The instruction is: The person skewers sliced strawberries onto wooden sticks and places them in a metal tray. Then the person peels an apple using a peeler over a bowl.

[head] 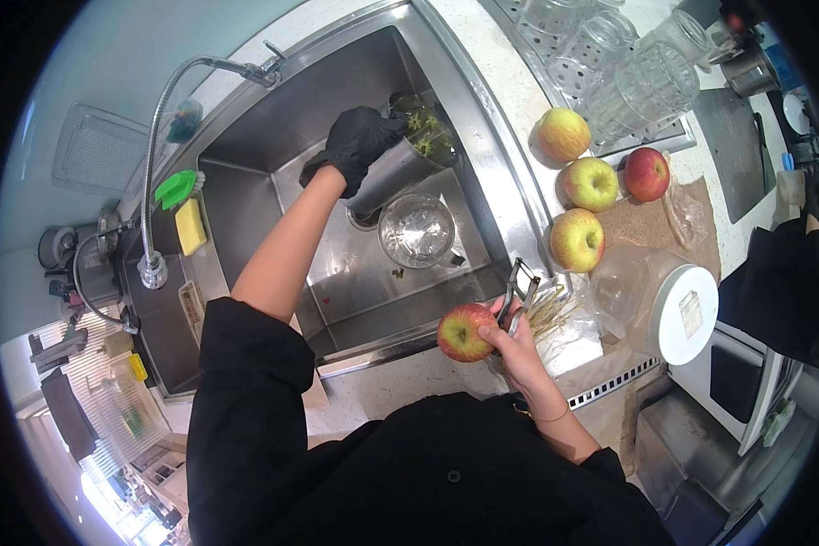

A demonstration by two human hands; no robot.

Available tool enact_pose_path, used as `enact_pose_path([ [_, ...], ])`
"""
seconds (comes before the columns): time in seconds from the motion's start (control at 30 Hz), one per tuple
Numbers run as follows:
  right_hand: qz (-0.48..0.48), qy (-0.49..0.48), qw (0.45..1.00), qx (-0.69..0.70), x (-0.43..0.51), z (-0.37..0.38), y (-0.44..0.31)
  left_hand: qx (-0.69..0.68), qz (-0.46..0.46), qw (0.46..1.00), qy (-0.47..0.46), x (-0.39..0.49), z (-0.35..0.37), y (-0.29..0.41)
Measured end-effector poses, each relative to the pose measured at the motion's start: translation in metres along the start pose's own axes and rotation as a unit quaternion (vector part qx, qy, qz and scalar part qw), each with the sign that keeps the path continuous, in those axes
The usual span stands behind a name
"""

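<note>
My left hand (365,147), in a black glove, reaches into the steel sink (246,130). It is closed at the edge of a tilted grey metal container (392,174). Green leafy scraps (426,133) show at that container's far end; part of it is hidden by the glove. Below it, a clear jug (418,231) stands on the sink floor. My bare right hand (519,351) is over the sink's near rim. Its fingers hold a red-yellow apple (464,333) together with a Y-shaped peeler (516,293), blade end pointing away from me.
Several apples (590,184) sit on the right counter, near a brown cloth (635,225) and a white-lidded clear jar (686,314). Glass jars (641,82) stand on a drain rack. A spring faucet (153,170), green brush (176,189) and yellow sponge (190,227) are left.
</note>
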State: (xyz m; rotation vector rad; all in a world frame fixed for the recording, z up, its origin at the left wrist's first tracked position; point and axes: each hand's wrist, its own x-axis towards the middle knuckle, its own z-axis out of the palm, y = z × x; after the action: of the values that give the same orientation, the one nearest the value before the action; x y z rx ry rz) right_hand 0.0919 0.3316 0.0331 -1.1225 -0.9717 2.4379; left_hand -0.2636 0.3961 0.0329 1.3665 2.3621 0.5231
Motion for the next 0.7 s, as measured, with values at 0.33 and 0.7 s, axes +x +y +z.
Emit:
enact_pose_path([
  [0.33, -0.004, 0.002, 1.0, 0.005, 0.001, 0.0, 0.003, 0.011, 0.003, 1.0, -0.012, -0.002, -0.006, 0.014],
  [0.7, 0.007, 0.014, 1.0, -0.021, 0.001, -0.001, 0.003, 0.023, -0.019, 0.999, -0.024, 0.006, -0.008, 0.014],
])
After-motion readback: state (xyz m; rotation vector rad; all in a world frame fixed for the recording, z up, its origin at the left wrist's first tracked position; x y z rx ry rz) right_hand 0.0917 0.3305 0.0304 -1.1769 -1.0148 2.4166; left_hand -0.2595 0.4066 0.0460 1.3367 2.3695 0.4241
